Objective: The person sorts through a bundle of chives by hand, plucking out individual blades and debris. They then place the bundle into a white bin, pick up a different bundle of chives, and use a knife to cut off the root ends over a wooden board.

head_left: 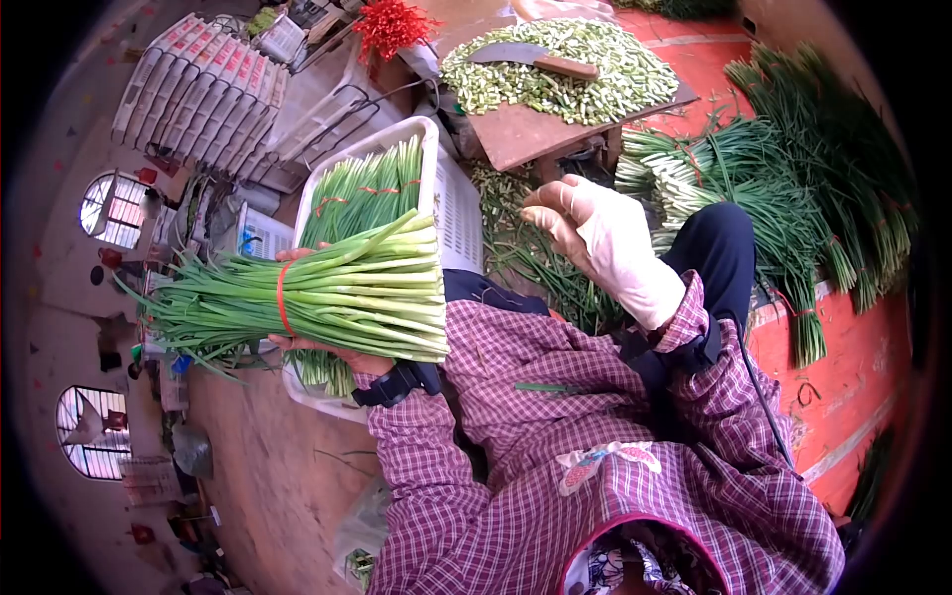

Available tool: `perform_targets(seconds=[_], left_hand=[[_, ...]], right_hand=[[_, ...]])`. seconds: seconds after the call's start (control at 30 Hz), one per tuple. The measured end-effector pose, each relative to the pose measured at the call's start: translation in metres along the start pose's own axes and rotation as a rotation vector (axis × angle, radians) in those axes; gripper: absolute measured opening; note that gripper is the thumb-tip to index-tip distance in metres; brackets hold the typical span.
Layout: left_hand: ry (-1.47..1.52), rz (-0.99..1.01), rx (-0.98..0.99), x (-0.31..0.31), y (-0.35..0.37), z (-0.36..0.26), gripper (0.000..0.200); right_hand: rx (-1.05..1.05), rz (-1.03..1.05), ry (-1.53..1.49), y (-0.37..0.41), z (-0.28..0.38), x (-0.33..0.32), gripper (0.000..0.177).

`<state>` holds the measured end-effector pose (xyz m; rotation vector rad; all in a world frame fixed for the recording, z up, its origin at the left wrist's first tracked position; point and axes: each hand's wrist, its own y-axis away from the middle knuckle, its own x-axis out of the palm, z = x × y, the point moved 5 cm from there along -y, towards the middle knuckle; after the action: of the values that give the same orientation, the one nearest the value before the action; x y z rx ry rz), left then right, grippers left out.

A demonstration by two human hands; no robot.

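My left hand (342,355) is wrapped around a thick bundle of garlic chives (372,288) from beneath, its fingers partly hidden by the stalks. A red rubber band (284,297) circles the bundle. The pale cut ends point right and the thin leaf tips spread left. In a white glove, my right hand (605,233) is raised over my lap, apart from the bundle, with its fingers loosely curled and nothing visible in them. Below the held bundle stands a white plastic basket (428,164) with other banded chive bundles (372,188) in it.
Chopped pale stalk ends (585,74) and a wooden-handled knife (535,59) lie on a low board (516,139). A pile of red rubber bands (392,28) sits beyond the basket. Chive heaps (754,188) cover the red sheet (843,397) at right. Stacked crates (198,94) stand far left.
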<state>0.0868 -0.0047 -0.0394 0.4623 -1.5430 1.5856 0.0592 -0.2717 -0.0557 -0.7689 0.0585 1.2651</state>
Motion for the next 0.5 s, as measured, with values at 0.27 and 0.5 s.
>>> perform_targets(seconds=[0.27, 0.5], left_hand=[[-0.418, -0.19, 0.108, -0.009, 0.003, -0.023, 0.075], [-1.32, -0.625, 0.243, 0.002, 0.001, -0.058, 0.086]], right_hand=[[-0.202, 0.023, -0.26, -0.023, 0.049, 0.03, 0.015], [-0.136, 0.063, 0.22, -0.034, -0.028, 0.011, 0.063]])
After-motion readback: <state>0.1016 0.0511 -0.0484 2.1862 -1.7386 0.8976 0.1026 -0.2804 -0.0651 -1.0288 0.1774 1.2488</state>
